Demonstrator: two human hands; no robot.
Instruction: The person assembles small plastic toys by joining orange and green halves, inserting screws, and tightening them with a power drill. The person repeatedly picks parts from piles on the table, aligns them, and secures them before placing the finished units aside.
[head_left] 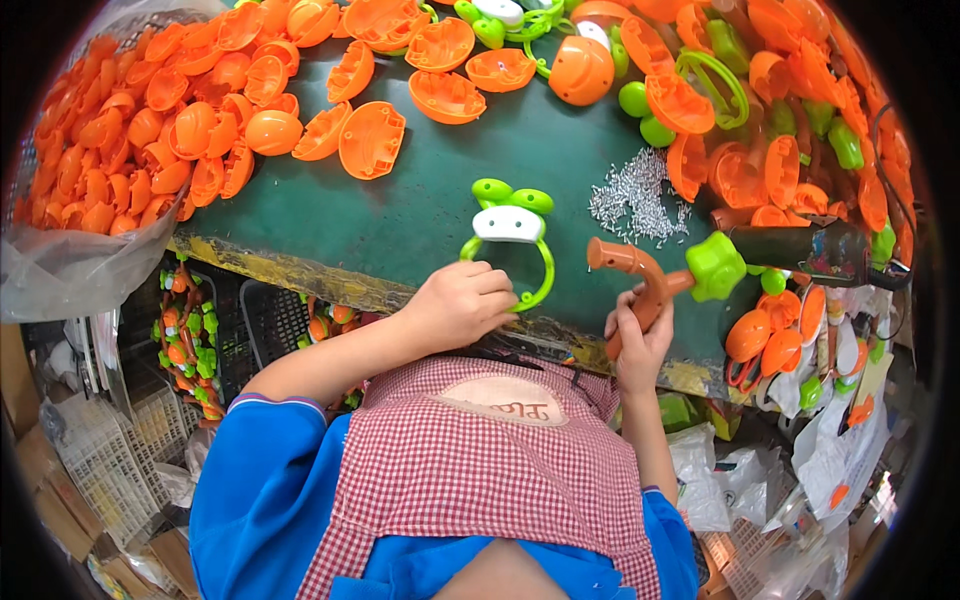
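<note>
My left hand (465,308) is closed at the lower left of a bright green plastic ring (549,270), its curled fingers hiding part of the rim. A white oval piece with two dark holes (508,224) sits across the ring's top, and two green rounded lobes (510,195) stick out above it. In my right hand (640,345) is a brown curved plastic branch piece (650,290), gripped near its lower end. A green star-shaped knob (715,266) is on its side stem. Beyond the right hand lies a pile of small silver screws (640,198).
Orange shell halves (372,140) cover the far side of the green tabletop (400,225), heaped in a clear bag (90,265) at left. A dark cylindrical tool (800,250) lies at right. Plastic crates (110,455) stand below left; finished-looking orange and green pieces (765,335) hang at right.
</note>
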